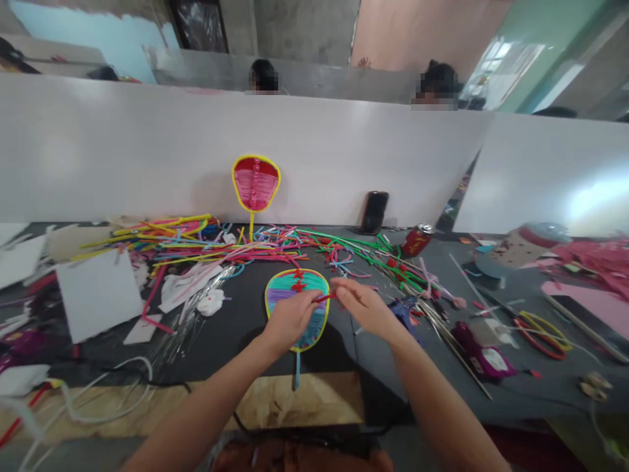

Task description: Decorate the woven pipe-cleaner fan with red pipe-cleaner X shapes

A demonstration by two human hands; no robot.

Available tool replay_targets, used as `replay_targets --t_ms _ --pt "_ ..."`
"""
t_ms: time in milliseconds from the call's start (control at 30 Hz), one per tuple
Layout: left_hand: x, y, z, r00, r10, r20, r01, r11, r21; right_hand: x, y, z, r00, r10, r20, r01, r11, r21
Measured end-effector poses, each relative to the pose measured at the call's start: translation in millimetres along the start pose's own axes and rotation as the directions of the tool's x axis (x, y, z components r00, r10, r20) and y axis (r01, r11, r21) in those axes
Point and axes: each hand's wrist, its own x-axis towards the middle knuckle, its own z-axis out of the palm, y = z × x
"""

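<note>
Two hands pinch a short red strip [326,298] above a teal-and-purple fan [280,290].
With the fan's centre as the dial and twelve o'clock away from the person, the left hand [291,317] covers part of its face, thumb and fingers pinching one end of the strip; the right hand [362,305], at three o'clock, pinches the other; whether either hand touches the fan, I cannot tell. The yellow-rimmed fan lies on the dark table [230,357], red crosses [298,286] at twelve, handle [297,370] at six. A pink-and-red fan [256,187] stands upright at eleven, a phone [375,211] leans at one, a red can [417,240] sits at two, and scissors [543,334] lie at three.
</note>
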Motion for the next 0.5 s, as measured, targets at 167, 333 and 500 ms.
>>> replay_targets --t_ms 167,333,500 --pt "-13 -4 -17.5 0.941 0.327 -0.091 -0.236 0.822 0.518 2 -13 33 0.998 -0.022 -0.057 0.027 0.996 0.089" --pt "-27 -2 -27.8 0.956 0.289 -0.06 -0.203 0.791 0.577 15 -13 40 0.944 0.002 -0.329 0.078 0.97 0.231" --pt "-36 0 -22.1 0.96 0.269 -0.082 -0.219 0.897 0.383 17 -11 59 0.979 0.126 -0.161 -0.02 0.843 0.537"
